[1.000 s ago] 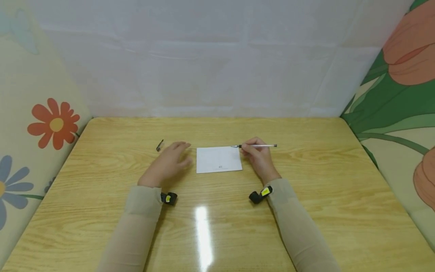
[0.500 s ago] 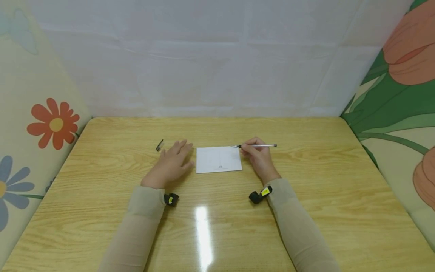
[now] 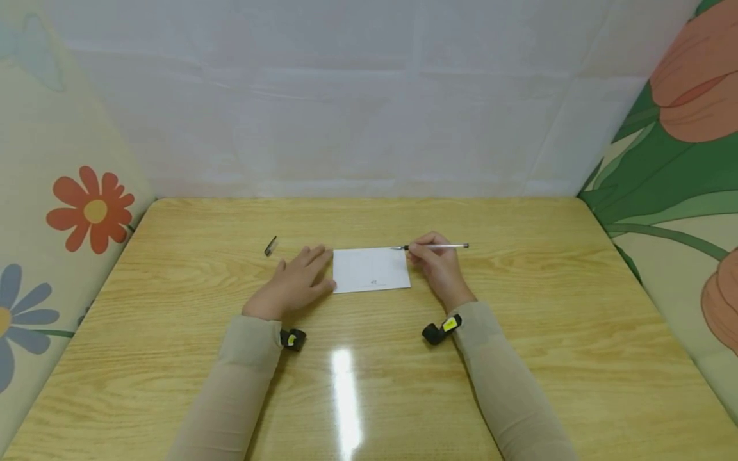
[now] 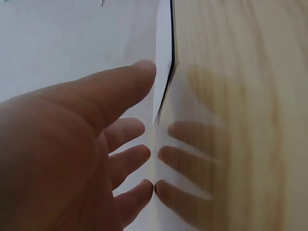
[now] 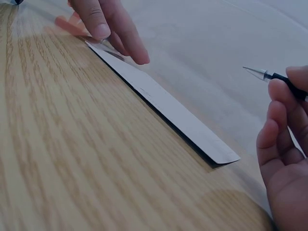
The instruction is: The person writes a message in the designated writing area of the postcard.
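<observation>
In the head view a white card (image 3: pixel 369 269) lies flat mid-table, with a small printed mark near its lower edge. My left hand (image 3: pixel 291 285) is at its left side, fingers extended and spread, the thumb at the lower left corner. The left wrist view has the thumb (image 4: pixel 120 84) beside the card edge (image 4: pixel 164 53); firm contact cannot be told. Beyond the card's right side, my right hand (image 3: pixel 442 272) pinches a clear-barrelled pen (image 3: pixel 446 246) by its black grip. Its bare tip points left over the card's upper right corner; the right wrist view shows the pen tip (image 5: pixel 257 72) raised.
A black pen cap (image 3: pixel 270 246) lies on the wooden table (image 3: pixel 173 307), left of the left hand. White cloth (image 3: pixel 346 109) hangs behind the table, and floral panels stand at both sides. Light glares off the tabletop near the front.
My left hand has come down and shifted right until its thumb and fingers are at the card's left edge. The right hand and the pen hold nearly still.
</observation>
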